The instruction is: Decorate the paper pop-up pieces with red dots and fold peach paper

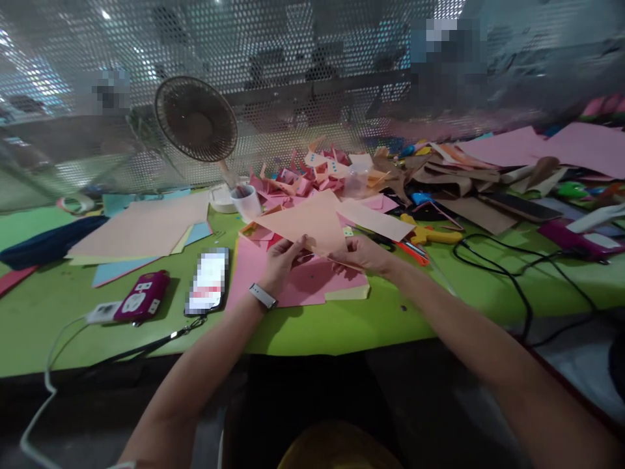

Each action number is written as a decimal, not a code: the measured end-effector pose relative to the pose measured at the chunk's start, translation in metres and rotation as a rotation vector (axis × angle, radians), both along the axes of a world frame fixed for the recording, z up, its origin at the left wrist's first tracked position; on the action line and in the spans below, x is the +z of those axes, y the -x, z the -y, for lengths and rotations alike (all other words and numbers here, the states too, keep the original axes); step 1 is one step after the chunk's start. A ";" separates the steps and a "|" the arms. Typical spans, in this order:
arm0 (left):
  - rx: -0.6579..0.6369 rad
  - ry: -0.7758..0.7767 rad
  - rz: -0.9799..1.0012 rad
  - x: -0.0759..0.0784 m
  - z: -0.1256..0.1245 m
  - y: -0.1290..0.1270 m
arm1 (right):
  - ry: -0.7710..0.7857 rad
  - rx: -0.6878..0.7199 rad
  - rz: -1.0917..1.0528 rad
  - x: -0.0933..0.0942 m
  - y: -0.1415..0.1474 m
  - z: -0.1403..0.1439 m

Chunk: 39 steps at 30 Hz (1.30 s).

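Observation:
A peach sheet of paper (312, 218) is held up at a tilt between my two hands, above the table. My left hand (286, 260), with a grey watch strap at the wrist, pinches its near left edge between thumb and fingers. At the lower right corner, my right hand (359, 255) is closed on the same sheet. Beneath them lies a pink sheet (303, 286) with a pale yellow strip at its near edge. Just right of my right hand are a cutter with an orange handle (414, 253) and a yellow glue gun (434, 236).
Left on the green table (303, 332) are stacked paper sheets (141, 225), a phone (208, 283), a purple power bank (144, 296) and a dark pouch (53, 241). A fan (196, 120), a white cup (245, 203) and folded paper pieces (297, 182) stand behind. Black cables (512, 270) lie right.

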<state>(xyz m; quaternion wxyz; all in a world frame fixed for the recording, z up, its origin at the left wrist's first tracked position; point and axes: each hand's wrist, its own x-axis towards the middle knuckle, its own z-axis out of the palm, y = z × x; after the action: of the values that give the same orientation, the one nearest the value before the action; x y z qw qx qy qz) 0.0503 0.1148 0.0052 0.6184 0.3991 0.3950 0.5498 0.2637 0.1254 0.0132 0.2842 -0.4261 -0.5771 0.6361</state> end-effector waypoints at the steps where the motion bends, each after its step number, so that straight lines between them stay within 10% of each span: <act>1: 0.002 -0.006 0.005 0.000 0.000 0.000 | 0.004 -0.005 0.002 0.000 0.000 0.000; 39: 0.066 0.060 0.141 0.002 -0.002 -0.004 | -0.140 -0.051 -0.073 0.001 -0.014 -0.015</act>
<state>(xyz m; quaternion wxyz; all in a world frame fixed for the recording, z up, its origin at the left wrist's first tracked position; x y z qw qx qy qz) 0.0547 0.1165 0.0067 0.6380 0.3275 0.3796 0.5845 0.2779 0.1404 0.0146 0.3506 -0.3962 -0.5983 0.6018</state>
